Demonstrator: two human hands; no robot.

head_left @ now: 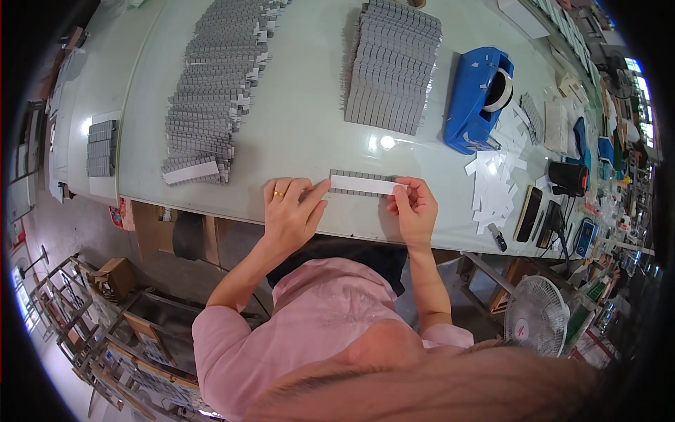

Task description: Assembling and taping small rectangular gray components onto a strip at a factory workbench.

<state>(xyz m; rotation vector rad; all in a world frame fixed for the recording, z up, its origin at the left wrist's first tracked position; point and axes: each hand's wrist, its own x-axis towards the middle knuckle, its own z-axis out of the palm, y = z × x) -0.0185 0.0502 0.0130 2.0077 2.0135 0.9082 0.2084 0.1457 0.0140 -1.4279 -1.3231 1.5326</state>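
A short row of small grey parts (351,174) lies on the pale glass table (302,133) near its front edge. A white strip of tape (362,185) stretches across the row. My left hand (290,211), wearing a gold ring, presses the strip's left end with its fingertips. My right hand (413,207) pinches the strip's right end between thumb and fingers.
Two long stacks of grey part rows, one at left (214,84) and one at centre (392,67), lie further back. A blue tape dispenser (479,98) stands at right beside cut white tape pieces (496,183). A phone (528,213), a small grey stack (102,148) and a white fan (538,313) are around.
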